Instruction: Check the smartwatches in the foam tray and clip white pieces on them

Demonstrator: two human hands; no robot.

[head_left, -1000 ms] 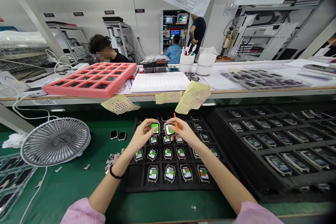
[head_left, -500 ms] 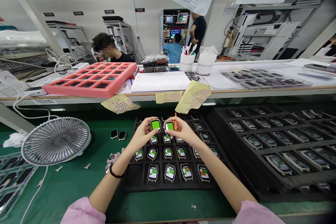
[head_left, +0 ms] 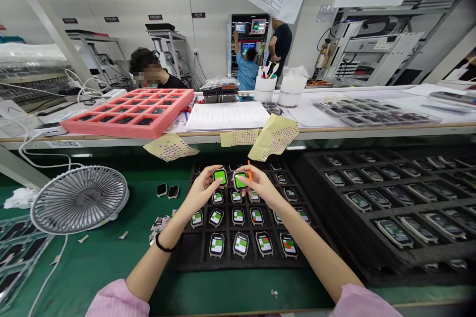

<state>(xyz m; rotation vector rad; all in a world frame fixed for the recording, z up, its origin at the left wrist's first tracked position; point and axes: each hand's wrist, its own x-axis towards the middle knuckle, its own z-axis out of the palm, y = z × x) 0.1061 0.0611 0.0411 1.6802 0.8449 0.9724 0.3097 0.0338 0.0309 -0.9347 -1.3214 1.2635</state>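
Note:
My left hand (head_left: 203, 188) is closed on a smartwatch body (head_left: 219, 177) with a green screen, its thumb lying on the glass. Beside it, my right hand (head_left: 260, 184) grips a second watch body (head_left: 238, 181), also lit green, with the thumb across its screen. A thin orange stick (head_left: 250, 172) stands up between the right hand's fingers. Both watches are held above a black foam tray (head_left: 193, 250), where more watch bodies sit in compartments, many showing green, white or red blocks. The front left compartment holds no watch.
A second black foam tray (head_left: 357, 252) of watches stands at the right. On the left are a white fan (head_left: 80, 198), two dark watch bodies (head_left: 167, 190) and paper scraps (head_left: 159, 225). Yellow sticker sheets (head_left: 275, 136) hang from the shelf, which bears a pink foam tray (head_left: 148, 129).
Both thumbs have shifted further onto the screens, and the right watch now shows mostly green instead of white and green. In the background, a seated person has raised an arm toward a panel.

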